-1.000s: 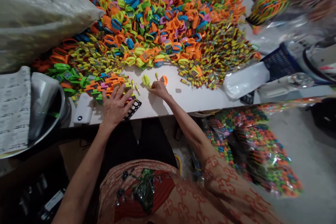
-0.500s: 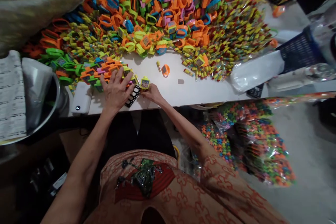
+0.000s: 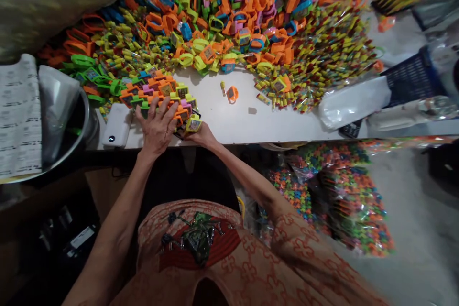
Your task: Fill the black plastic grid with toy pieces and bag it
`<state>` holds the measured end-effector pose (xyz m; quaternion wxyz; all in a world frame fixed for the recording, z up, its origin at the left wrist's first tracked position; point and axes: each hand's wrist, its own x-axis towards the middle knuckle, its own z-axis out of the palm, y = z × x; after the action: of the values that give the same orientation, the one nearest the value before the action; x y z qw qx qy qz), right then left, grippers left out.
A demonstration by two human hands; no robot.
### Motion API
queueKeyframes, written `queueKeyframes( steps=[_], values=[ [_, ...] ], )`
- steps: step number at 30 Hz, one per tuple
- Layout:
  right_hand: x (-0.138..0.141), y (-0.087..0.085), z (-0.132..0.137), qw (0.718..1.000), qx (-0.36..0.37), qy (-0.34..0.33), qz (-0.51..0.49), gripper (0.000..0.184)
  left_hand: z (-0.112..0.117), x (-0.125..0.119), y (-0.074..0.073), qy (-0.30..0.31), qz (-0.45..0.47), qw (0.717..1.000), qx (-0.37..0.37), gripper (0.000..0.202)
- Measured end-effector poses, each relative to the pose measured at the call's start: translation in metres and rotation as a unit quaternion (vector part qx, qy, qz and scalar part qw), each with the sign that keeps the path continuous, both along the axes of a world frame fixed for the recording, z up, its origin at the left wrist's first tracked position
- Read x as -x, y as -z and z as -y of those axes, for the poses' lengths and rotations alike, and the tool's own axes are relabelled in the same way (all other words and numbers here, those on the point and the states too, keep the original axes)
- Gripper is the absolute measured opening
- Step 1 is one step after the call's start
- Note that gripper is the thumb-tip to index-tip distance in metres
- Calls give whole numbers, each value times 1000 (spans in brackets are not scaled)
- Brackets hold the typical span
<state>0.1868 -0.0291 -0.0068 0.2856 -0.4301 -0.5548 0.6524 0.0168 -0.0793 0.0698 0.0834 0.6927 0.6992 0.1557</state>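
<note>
Right hand (image 3: 201, 135): fingers pinched on yellow watch (image 3: 194, 124) at 4 o'clock edge of packed watches (image 3: 163, 88). Left hand (image 3: 157, 126): fingers spread over them. White power bank (image 3: 117, 124) at its 9 o'clock; watch heap (image 3: 233, 5) crowds surface (image 3: 229, 126) at 12.

Pwr bank (image 3: 117, 125) on tbl (image 3: 233, 126), L of watch cluster (image 3: 158, 87); bowl (image 3: 87, 114) further L; basket (image 3: 408, 76) far R.

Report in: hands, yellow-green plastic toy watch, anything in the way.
Left hand spread over multicoloured plastic watch rows. Right hand holding yellow-green watch at their right end. No visible obstruction; loose orange plastic watch lies apart.
</note>
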Motion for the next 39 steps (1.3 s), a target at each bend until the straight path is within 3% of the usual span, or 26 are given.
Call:
queueKeyframes(
  steps=[2,5,10,12,14,17,19,21,22,24,27,32,35,37,39],
  values=[
    [3,3,3,1000,-12,-14,18,26,0,-1,1,-1,7,1000,-2,82],
    [1,-7,5,988,-106,-62,90,11,2,-4,-1,2,16,999,-29,73],
    [12,-35,9,911,-268,-183,254,17,4,5,5,20,31,992,-117,53],
    [14,-38,6,897,-279,-217,266,13,3,11,10,37,32,988,-144,51],
    [5,-38,-4,905,-257,-254,223,11,4,15,13,50,27,984,-170,51],
    [-29,-44,-47,933,-223,-215,184,19,9,12,17,76,2,974,-214,51],
    [-57,-54,-97,924,-253,-97,268,23,12,7,19,98,-16,964,-247,51],
    [-77,-69,-154,857,-296,32,421,28,11,2,21,113,-27,957,-267,50],
    [-84,-75,-182,818,-299,62,488,32,10,0,22,116,-31,955,-270,50],
    [-90,-84,-227,753,-301,55,583,41,8,-1,23,117,-38,955,-269,50],
    [-92,-80,-257,713,-319,0,625,47,6,0,24,122,-42,953,-276,55],
    [-102,-58,-244,710,-334,-16,620,52,5,1,26,130,-41,945,-298,62],
    [-105,-56,-232,717,-328,-12,615,47,4,1,28,128,-33,946,-296,61],
    [-104,-60,-224,736,-321,22,596,43,3,1,29,127,-23,947,-295,59],
    [-103,-64,-211,774,-310,81,546,35,2,1,31,123,-8,948,-292,56]
  ],
)
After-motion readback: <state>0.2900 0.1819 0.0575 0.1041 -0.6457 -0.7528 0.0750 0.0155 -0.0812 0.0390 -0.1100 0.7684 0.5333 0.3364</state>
